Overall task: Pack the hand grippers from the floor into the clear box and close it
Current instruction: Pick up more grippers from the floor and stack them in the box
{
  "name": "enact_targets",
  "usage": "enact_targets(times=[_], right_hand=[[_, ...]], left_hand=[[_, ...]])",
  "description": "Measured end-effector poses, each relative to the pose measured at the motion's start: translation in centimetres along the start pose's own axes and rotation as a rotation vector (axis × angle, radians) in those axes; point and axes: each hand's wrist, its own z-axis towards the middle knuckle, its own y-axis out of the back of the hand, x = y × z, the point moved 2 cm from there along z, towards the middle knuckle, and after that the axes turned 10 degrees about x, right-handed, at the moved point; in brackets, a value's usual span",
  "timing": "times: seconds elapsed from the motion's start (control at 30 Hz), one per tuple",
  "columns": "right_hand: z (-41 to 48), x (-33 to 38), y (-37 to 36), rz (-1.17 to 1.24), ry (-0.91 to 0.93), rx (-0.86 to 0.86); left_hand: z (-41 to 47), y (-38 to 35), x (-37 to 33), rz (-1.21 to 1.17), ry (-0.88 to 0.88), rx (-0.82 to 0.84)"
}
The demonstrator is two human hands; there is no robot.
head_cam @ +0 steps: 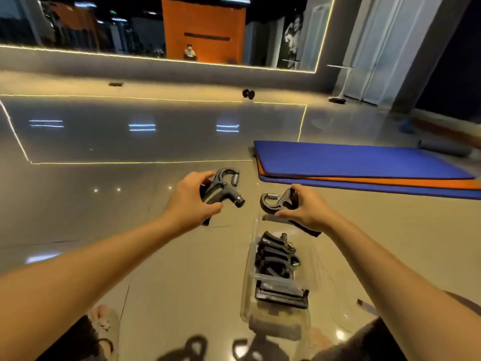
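Left hand (194, 198) is gripping a hand gripper (223, 187) by its handles, fingers curled round them, spring end pointing away from the person. Right hand (309, 212) is holding a second hand gripper (273, 201) the same way, looped end turned inward toward the first. Both are being carried off the floor, just beyond the far end of the clear box (247, 287).

The box is sitting open on the floor between the person's knees, long axis running away from the body. Packed grippers (276, 259) are lying stacked inside it, handles roughly side by side, probably so that more can fit. Judgement: holding each one by the handles is keeping the bulky spring heads free for nesting against those already in.

Two loose grippers (192, 347) are lying blurred at the bottom edge, not yet packed. Whether the clear shape right of the box is the lid, I cannot tell.

The floor (104, 204) is glossy tile, reflecting ceiling lights; things are likely sliding easily on it. A blue mat (351, 162) is lying over an orange mat (390, 182) to the right. A dumbbell (248, 93) is sitting far off near a mirrored wall (156, 29) edged with strip lighting.
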Motion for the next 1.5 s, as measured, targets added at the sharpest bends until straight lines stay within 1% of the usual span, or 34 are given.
enact_targets(times=[0.17, 0.27, 0.37, 0.5, 0.6, 0.73, 0.83, 0.93, 1.0, 1.07, 1.17, 1.3, 1.4, 1.5], right_hand=[[-0.2, -7.2, -0.5, 0.025, -0.147, 0.008], [0.0, -10.6, -0.6, 0.027, -0.205, -0.037], [0.8, -12.8, -0.3, 0.02, -0.26, -0.058], [3.7, -13.9, -0.7, 0.011, -0.318, -0.083], [4.9, -14.4, -1.6, 0.038, -0.345, -0.058], [5.1, -16.3, -1.7, 0.118, -0.402, -0.046], [5.3, -17.5, -1.9, 0.32, -0.441, -0.042], [5.6, -18.4, -2.0, 0.466, -0.451, -0.08], [6.2, -18.8, -1.9, 0.47, -0.441, -0.12], [6.8, -18.8, -1.6, 0.413, -0.418, -0.15], [7.6, -18.6, -1.7, 0.332, -0.392, -0.163], [7.8, -19.1, -2.3, 0.313, -0.417, -0.142], [7.8, -19.7, -3.2, 0.394, -0.468, -0.098], [7.8, -20.3, -4.2, 0.546, -0.539, -0.076]], left_hand=[[3.7, -7.5, 1.0, -0.012, 0.053, 0.156], [6.4, -10.5, 0.4, 0.014, 0.06, 0.23], [7.7, -13.3, 0.1, 0.002, 0.059, 0.306], [8.4, -17.7, 2.5, -0.052, 0.057, 0.371], [10.1, -20.0, 2.7, -0.054, 0.021, 0.436], [12.3, -22.3, 2.8, -0.075, -0.029, 0.533], [13.0, -23.3, 4.5, -0.032, -0.001, 0.591], [14.4, -23.8, 5.3, -0.076, 0.011, 0.624], [15.5, -24.0, 5.1, -0.124, -0.008, 0.624], [16.6, -24.4, 4.9, -0.164, -0.037, 0.641], [17.8, -25.4, 5.1, -0.195, -0.03, 0.695], [18.7, -27.0, 6.4, -0.224, -0.037, 0.805], [18.5, -28.0, 7.3, -0.31, -0.009, 0.92], [18.0, -28.7, 7.5, -0.386, -0.02, 0.956]])
